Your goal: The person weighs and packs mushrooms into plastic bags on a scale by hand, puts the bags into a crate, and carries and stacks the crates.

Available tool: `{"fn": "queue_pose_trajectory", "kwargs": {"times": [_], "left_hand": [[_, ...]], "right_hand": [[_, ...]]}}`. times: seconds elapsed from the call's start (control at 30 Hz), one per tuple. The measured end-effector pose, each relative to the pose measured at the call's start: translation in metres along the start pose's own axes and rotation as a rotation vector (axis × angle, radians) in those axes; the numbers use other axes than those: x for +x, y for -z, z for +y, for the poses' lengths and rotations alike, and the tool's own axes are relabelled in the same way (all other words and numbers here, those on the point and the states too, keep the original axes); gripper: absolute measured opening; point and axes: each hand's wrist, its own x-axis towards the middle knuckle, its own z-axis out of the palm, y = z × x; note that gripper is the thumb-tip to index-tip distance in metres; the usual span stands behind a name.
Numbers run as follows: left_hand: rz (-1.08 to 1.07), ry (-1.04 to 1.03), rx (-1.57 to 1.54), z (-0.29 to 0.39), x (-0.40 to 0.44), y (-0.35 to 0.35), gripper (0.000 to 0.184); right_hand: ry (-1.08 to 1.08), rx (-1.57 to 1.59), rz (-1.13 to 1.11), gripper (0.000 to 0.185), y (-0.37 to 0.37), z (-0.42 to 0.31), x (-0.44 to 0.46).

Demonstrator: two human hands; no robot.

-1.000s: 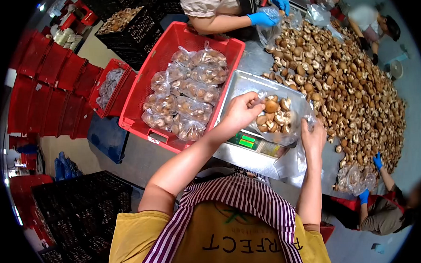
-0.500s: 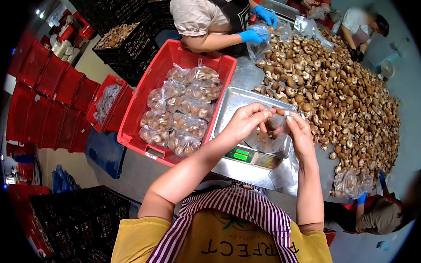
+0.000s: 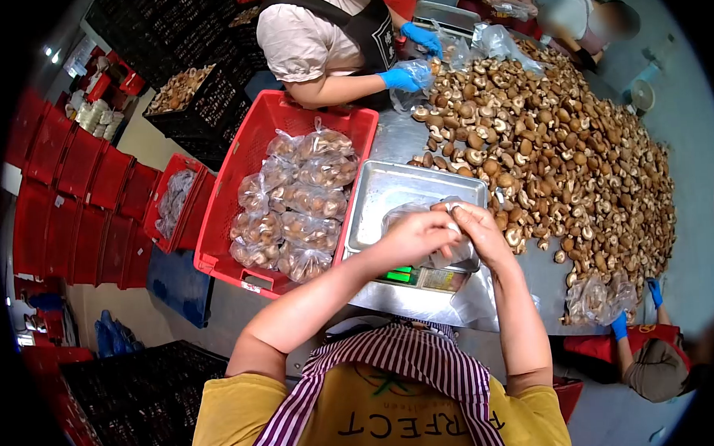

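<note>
My left hand (image 3: 415,238) and my right hand (image 3: 481,231) come together over the metal tray (image 3: 407,182) of a weighing scale. Between them is a clear plastic bag (image 3: 439,259), its top gathered in the fingers of both hands. The bag rests on or just above the tray; what is inside is mostly hidden by my hands. A green-lit scale display (image 3: 398,274) shows partly below my left forearm. To the right of the tray lies a large heap of mushrooms (image 3: 559,145).
Left of the scale stands a red crate (image 3: 219,228) with several filled mushroom bags (image 3: 309,201). A co-worker in blue gloves (image 3: 403,80) works at the far side; others stand around the heap. Stacked red crates (image 3: 81,193) and black crates (image 3: 142,388) are at the left.
My hands have drawn together, and the bag's opening, held apart before, is now gathered between the fingers. The view has shifted slightly, moving the far table edge left.
</note>
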Motion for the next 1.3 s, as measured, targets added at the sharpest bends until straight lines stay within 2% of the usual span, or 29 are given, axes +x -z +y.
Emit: {"fn": "queue_pose_trajectory", "kwargs": {"times": [0.03, 0.07, 0.1, 0.17, 0.2, 0.23, 0.3, 0.37, 0.43, 0.5, 0.53, 0.57, 0.6, 0.67, 0.7, 0.77, 0.8, 0.83, 0.9, 0.93, 0.97, 1.0, 1.03, 1.1, 1.13, 1.17, 1.23, 1.27, 1.3], "left_hand": [[0.027, -0.007, -0.008, -0.002, 0.001, 0.011, 0.019], [0.156, 0.052, 0.136, -0.002, 0.004, 0.028, 0.018], [0.209, 0.008, -0.030, -0.014, 0.009, 0.044, 0.017], [0.241, 0.084, 0.330, -0.028, 0.017, 0.058, 0.015], [0.259, -0.139, 0.666, -0.039, 0.022, 0.061, 0.014], [0.274, -0.366, 0.994, -0.049, 0.026, 0.063, 0.013], [0.380, -0.248, 1.154, -0.069, 0.043, 0.082, 0.016], [0.416, -0.103, 1.022, -0.077, 0.050, 0.102, 0.021], [0.545, -0.172, 1.054, -0.076, 0.049, 0.089, 0.020], [0.490, 0.156, 0.572, -0.064, 0.045, 0.089, 0.020], [0.490, 0.155, 0.574, -0.053, 0.039, 0.085, 0.020], [0.416, 0.115, 0.073, -0.043, 0.031, 0.079, 0.018], [0.321, 0.068, -0.424, -0.031, 0.023, 0.070, 0.017], [0.210, 0.062, -0.238, -0.008, 0.009, 0.046, 0.016], [0.189, 0.069, -0.149, -0.002, 0.006, 0.035, 0.016], [0.083, -0.005, -0.012, -0.012, 0.009, 0.025, 0.014], [0.077, 0.036, 0.086, -0.013, 0.009, 0.022, 0.012], [0.074, 0.061, 0.180, -0.008, 0.009, 0.021, 0.012], [0.128, 0.030, 0.005, -0.017, 0.016, 0.032, 0.014], [0.179, 0.181, -0.057, -0.013, 0.018, 0.049, 0.018], [0.199, 0.199, -0.351, -0.021, 0.025, 0.069, 0.019], [0.328, 0.254, -0.599, -0.034, 0.033, 0.090, 0.022], [0.455, 0.303, -0.849, -0.037, 0.040, 0.103, 0.025], [0.536, 0.282, -0.960, -0.048, 0.050, 0.107, 0.033], [0.472, 0.248, -0.932, -0.057, 0.051, 0.098, 0.036], [0.414, 0.211, -0.903, -0.067, 0.050, 0.091, 0.039], [0.414, 0.051, -0.430, -0.064, 0.042, 0.077, 0.048], [0.382, -0.105, -0.013, -0.077, 0.039, 0.073, 0.047], [0.276, -0.098, -0.029, -0.058, 0.028, 0.057, 0.047]], "right_hand": [[0.021, -0.124, 0.001, 0.033, 0.006, 0.003, 0.000], [0.007, -0.311, 0.079, 0.024, 0.014, 0.006, -0.001], [0.008, -0.308, 0.086, 0.024, 0.021, 0.011, -0.003], [-0.030, -0.612, 0.154, 0.019, 0.032, 0.024, -0.003], [0.043, -0.734, 0.194, 0.017, 0.031, 0.032, -0.004], [0.220, -0.866, 0.183, 0.016, 0.023, 0.025, -0.006], [0.417, -1.344, -0.016, 0.011, 0.003, 0.032, -0.017], [0.634, -1.143, 0.008, 0.007, -0.037, 0.041, -0.039], [0.604, -1.049, -0.005, 0.004, -0.032, 0.031, -0.040], [0.385, -0.604, 0.150, 0.008, -0.019, 0.042, -0.035], [0.231, -0.310, 0.188, 0.014, -0.019, 0.034, -0.034], [0.059, -0.004, 0.197, 0.021, -0.018, 0.023, -0.033], [0.088, 0.096, 0.206, 0.022, -0.019, 0.014, -0.026], [0.073, 0.261, 0.245, 0.026, -0.021, 0.010, -0.008], [0.074, 0.287, 0.226, 0.027, -0.020, 0.017, 0.001], [0.130, 0.096, 0.239, 0.026, -0.024, 0.029, 0.018], [0.147, 0.017, 0.230, 0.025, -0.024, 0.032, 0.025], [0.081, 0.082, 0.188, 0.024, -0.021, 0.032, 0.026], [-0.005, 0.020, 0.197, 0.026, -0.008, 0.032, 0.026], [-0.027, -0.095, 0.167, 0.025, -0.001, 0.027, 0.022], [-0.053, -0.209, 0.134, 0.025, 0.006, 0.025, 0.016], [0.033, -0.485, 0.184, 0.022, 0.009, 0.035, 0.008], [0.252, -0.913, 0.198, 0.016, 0.005, 0.034, -0.002], [0.134, -1.283, -0.101, 0.011, -0.028, 0.038, -0.021], [0.139, -1.287, -0.113, 0.011, -0.029, 0.035, -0.027], [0.253, -1.074, -0.022, 0.010, -0.029, 0.032, -0.032], [0.391, -0.639, 0.171, 0.007, -0.026, 0.038, -0.027], [0.317, -0.551, 0.220, 0.006, -0.024, 0.037, -0.024], [0.228, -0.465, 0.255, 0.005, -0.027, 0.033, -0.022]]}}
